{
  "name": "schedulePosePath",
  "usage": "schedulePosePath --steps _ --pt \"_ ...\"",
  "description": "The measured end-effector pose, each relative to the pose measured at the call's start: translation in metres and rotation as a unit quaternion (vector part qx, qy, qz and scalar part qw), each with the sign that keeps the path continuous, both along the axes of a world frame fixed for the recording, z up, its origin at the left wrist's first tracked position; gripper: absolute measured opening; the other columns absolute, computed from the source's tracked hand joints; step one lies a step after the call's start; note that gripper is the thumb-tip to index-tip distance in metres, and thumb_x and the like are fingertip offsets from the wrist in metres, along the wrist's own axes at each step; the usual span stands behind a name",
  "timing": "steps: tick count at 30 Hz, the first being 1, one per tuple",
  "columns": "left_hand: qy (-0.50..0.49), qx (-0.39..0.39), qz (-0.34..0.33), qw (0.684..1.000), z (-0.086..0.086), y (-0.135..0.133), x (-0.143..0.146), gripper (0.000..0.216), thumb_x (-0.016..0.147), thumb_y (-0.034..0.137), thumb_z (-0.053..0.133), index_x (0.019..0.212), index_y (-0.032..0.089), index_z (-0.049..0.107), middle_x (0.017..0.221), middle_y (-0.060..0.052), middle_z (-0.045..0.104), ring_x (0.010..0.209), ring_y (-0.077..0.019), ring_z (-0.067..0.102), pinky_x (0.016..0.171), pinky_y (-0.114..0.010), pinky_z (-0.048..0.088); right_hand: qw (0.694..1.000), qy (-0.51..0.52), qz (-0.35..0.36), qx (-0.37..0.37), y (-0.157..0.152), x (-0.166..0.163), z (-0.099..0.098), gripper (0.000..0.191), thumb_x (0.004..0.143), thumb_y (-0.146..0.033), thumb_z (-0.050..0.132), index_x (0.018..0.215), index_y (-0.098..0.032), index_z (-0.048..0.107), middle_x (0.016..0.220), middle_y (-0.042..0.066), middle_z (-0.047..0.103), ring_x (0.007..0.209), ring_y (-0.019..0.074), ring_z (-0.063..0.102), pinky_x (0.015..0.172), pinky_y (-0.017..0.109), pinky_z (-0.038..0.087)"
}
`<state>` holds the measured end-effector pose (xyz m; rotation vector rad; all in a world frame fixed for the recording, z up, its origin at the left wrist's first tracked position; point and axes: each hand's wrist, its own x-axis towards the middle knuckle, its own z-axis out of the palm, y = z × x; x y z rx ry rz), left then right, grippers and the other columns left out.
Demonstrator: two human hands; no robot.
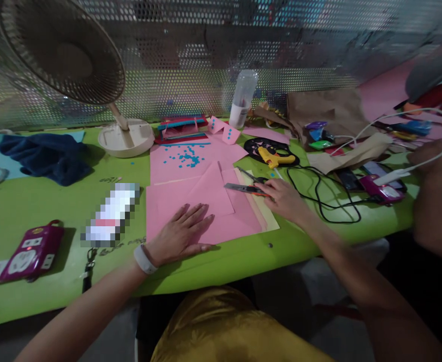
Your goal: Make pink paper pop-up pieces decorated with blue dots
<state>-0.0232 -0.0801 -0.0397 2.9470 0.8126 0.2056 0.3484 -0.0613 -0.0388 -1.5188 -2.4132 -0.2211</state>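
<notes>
On the green table (213,268), rests an empty, flat-spread left hand (181,234) on pink paper (214,198), grips a utility knife (248,189) in the curled right hand (281,198), and could nick the paper by dipping the exposed blade (234,187).

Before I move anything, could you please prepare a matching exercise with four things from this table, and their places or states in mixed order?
1. Bare left hand
2. Grey-bladed utility knife
3. Yellow plastic glue gun
4. Small blue paper squares

A. Rests on a black, rounded flat object
B. Lie scattered in many bits
C. Rests palm down on pink paper
D. Held in the right hand

Pairs: 1-C, 2-D, 3-A, 4-B
</notes>
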Motion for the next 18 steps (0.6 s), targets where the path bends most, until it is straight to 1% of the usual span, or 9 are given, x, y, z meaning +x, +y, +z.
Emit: schedulePosePath --steps 4,7,9,12,14,16,18 --pt "0.0 -0.004 0.0 1.0 -0.001 0.001 0.0 0.078 0.093 0.068 0.036 0.156 0.025 0.023 0.163 -0.009 0.023 0.151 -0.0256 0.021 0.124 -0.047 0.011 1.0 0.016 0.021 -0.008 -0.004 0.002 0.001 0.043 0.085 -0.014 0.051 0.125 -0.018 0.066 0.1 0.011 0.062 0.093 0.0254 0.059 0.083 0.04 0.05" --pt "0.004 -0.01 0.0 1.0 0.0 0.001 0.0 0.077 0.093 0.068 0.035 0.156 0.024 0.024 0.163 -0.01 0.023 0.151 -0.0256 0.021 0.124 -0.047 0.011 0.998 0.034 0.036 -0.036 -0.011 0.002 0.003 0.046 0.083 -0.013 0.053 0.127 -0.02 0.065 0.103 0.01 0.063 0.094 0.0243 0.06 0.084 0.039 0.051" --pt "0.003 -0.013 0.001 1.0 0.001 0.0 0.0 0.078 0.093 0.068 0.035 0.157 0.025 0.022 0.163 -0.009 0.022 0.151 -0.0254 0.021 0.124 -0.047 0.011 0.996 0.042 0.045 -0.07 -0.017 0.002 0.004 0.045 0.085 -0.02 0.056 0.13 -0.021 0.063 0.106 0.01 0.063 0.094 0.0238 0.06 0.083 0.037 0.052" --pt "-0.002 -0.015 0.003 1.0 0.003 0.0 0.001 0.079 0.093 0.069 0.035 0.158 0.026 0.016 0.164 -0.008 0.021 0.151 -0.0247 0.02 0.124 -0.046 0.01 0.992 0.042 0.06 -0.106 -0.025 -0.001 0.002 0.044 0.091 -0.039 0.058 0.133 -0.026 0.061 0.108 0.009 0.062 0.09 0.0223 0.06 0.076 0.035 0.052" --pt "-0.003 -0.013 0.002 1.0 0.002 0.0 0.002 0.08 0.093 0.069 0.035 0.158 0.026 0.015 0.164 -0.008 0.02 0.151 -0.0246 0.02 0.124 -0.045 0.009 0.992 0.037 0.067 -0.102 -0.027 -0.002 0.0 0.043 0.095 -0.046 0.054 0.132 -0.027 0.062 0.103 0.009 0.063 0.086 0.021 0.059 0.073 0.034 0.05" --pt "-0.001 -0.012 0.0 1.0 0.001 0.001 0.002 0.081 0.093 0.069 0.035 0.158 0.025 0.016 0.164 -0.009 0.02 0.151 -0.0246 0.02 0.124 -0.045 0.008 0.993 0.03 0.076 -0.087 -0.027 -0.005 -0.002 0.042 0.097 -0.046 0.051 0.131 -0.026 0.064 0.099 0.009 0.063 0.085 0.0209 0.058 0.074 0.034 0.049" --pt "0.002 -0.013 -0.001 1.0 0.001 0.001 0.002 0.081 0.093 0.069 0.035 0.158 0.024 0.017 0.164 -0.009 0.02 0.151 -0.0246 0.019 0.124 -0.045 0.007 0.994 0.026 0.085 -0.069 -0.026 -0.007 -0.004 0.041 0.097 -0.046 0.05 0.13 -0.025 0.065 0.099 0.01 0.063 0.088 0.0218 0.058 0.075 0.034 0.048"
